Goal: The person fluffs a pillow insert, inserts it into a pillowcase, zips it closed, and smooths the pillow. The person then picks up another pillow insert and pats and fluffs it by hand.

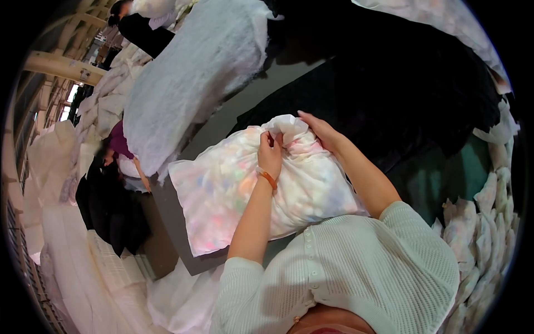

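Observation:
A plump white pillow-shaped bag (pixel 217 183) with multicoloured filling showing through lies in front of my body. Its far end is bunched into folds between my hands. My left hand (pixel 270 156), with an orange bracelet at the wrist, is closed with its fingers curled into the gathered fabric. My right hand (pixel 324 133) wraps the right side of the bunched end, fingers reaching along its far edge. The thumb of that hand is hidden. Under the bag, part of a grey work surface (pixel 169 214) shows.
A large sheet of white fluffy batting (pixel 194 83) hangs at the upper left. Black fabric (pixel 384 94) is heaped beyond my right arm. Two other people (pixel 142 33) are at the left, one lower down (pixel 114 195). Stacked white bundles (pixel 484 239) line the right side.

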{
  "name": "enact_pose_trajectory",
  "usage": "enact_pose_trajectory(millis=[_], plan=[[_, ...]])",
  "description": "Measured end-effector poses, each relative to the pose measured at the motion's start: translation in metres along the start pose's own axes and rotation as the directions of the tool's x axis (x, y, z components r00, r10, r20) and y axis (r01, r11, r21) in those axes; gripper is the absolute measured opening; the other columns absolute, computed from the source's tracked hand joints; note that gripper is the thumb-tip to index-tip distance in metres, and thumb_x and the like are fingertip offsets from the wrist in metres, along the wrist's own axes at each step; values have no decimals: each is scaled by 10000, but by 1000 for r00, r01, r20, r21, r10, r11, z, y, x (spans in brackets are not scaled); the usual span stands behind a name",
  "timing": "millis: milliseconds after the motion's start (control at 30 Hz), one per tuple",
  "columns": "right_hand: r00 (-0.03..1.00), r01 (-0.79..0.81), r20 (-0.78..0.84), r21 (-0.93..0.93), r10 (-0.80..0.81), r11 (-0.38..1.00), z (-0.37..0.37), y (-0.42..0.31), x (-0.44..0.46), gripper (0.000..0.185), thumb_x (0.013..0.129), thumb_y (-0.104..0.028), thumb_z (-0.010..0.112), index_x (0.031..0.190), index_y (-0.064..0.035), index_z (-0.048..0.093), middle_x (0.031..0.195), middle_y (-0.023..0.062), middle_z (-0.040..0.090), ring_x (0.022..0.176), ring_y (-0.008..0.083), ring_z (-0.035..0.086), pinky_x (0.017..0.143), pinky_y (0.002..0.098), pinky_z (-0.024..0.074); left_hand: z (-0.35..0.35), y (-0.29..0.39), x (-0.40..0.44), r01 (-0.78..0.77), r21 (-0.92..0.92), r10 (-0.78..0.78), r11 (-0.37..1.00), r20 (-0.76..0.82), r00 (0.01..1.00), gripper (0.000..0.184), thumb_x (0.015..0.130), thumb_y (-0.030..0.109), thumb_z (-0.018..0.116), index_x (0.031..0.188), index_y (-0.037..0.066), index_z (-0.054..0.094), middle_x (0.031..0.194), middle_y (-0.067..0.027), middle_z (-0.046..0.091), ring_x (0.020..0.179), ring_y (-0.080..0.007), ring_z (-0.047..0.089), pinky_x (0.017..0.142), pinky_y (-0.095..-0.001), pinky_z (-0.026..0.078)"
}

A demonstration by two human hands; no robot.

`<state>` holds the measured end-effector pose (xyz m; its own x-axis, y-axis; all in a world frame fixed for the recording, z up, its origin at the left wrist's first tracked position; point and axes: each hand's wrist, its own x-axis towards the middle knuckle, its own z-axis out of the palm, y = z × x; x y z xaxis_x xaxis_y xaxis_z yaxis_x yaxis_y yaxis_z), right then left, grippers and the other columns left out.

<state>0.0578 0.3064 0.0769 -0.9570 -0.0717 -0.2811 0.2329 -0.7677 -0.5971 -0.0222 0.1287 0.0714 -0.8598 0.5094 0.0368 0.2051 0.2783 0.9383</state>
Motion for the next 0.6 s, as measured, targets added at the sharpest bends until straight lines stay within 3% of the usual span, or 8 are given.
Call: enact_pose_trajectory(millis=[33, 200, 267, 300, 367, 500, 567, 600], plan=[[989, 19, -142, -144, -40, 989, 3, 2, 3, 453, 942, -373, 591, 1216, -12, 576, 1147, 99, 634, 1012, 164, 620, 828, 284, 516, 0, 0, -1, -32, 79, 32, 996, -3, 999, 331, 986, 322, 521, 1080, 8, 568, 939, -107, 658, 863, -236, 608, 799, -327, 470], [971, 77, -155, -515, -181, 853, 14, 8, 17, 414, 986, -378, 517, 1122, -3, 630, 1019, 72, 656, 942, 115, 599, 808, 264, 494, -14, -2, -2, 98, -140, -78, 985, 146, 986, 256, 1001, 189, 497, 1140, -5, 589, 1025, -62, 673, 925, -186, 620, 824, -311, 474], [941, 270, -36, -513, -335, 815, 9, 30, 28, 442, 1020, -374, 439, 1160, -2, 632, 1072, 71, 658, 986, 121, 576, 889, 259, 450, -19, 6, -4, 169, -666, 2, 727, 248, 969, 309, 1029, 221, 445, 1238, 31, 570, 1178, -35, 614, 1065, -151, 560, 950, -280, 427], [924, 336, 44, -569, -381, 750, 12, 35, 31, 482, 1032, -391, 389, 1182, 0, 627, 1111, 85, 655, 1017, 147, 572, 940, 275, 425, -20, 10, -7, 167, -667, -1, 726, 242, 970, 309, 1029, 221, 445, 1238, 31, 570, 1178, -35, 614, 1065, -151, 560, 950, -280, 427], [941, 281, -11, -531, -338, 799, 16, 44, 33, 513, 1040, -401, 343, 1174, -3, 636, 1115, 100, 654, 1031, 158, 571, 961, 284, 417, -19, 17, -12, 233, -818, -30, 526, 256, 966, 286, 1022, 198, 462, 1199, 24, 604, 1198, -29, 617, 1096, -136, 557, 990, -272, 417], [968, 50, -169, -597, -186, 801, 30, 30, 28, 533, 1033, -424, 329, 1188, -6, 620, 1124, 111, 646, 1045, 168, 574, 964, 294, 421, -21, 14, -15, 239, -842, -16, 483, 264, 964, 300, 1021, 208, 466, 1210, 15, 597, 1206, -33, 615, 1105, -143, 559, 997, -280, 418], [877, 246, -365, -220, -313, 944, 50, 17, 18, 534, 1024, -436, 332, 1198, -5, 596, 1135, 121, 634, 1046, 175, 578, 947, 296, 426, -21, 15, -10, 148, -677, 62, 720, 276, 959, 312, 1027, 214, 455, 1197, -8, 594, 1226, -31, 610, 1120, -153, 559, 1012, -290, 416], [926, 202, -288, -169, -244, 965, 23, 21, 27, 449, 987, -369, 437, 1210, -4, 570, 1155, 104, 625, 1045, 171, 581, 929, 300, 438, -17, 13, -11, 125, -594, 37, 795, 252, 967, 289, 993, 156, 482, 1221, 18, 595, 1215, -61, 625, 1098, -207, 581, 994, -324, 425]])
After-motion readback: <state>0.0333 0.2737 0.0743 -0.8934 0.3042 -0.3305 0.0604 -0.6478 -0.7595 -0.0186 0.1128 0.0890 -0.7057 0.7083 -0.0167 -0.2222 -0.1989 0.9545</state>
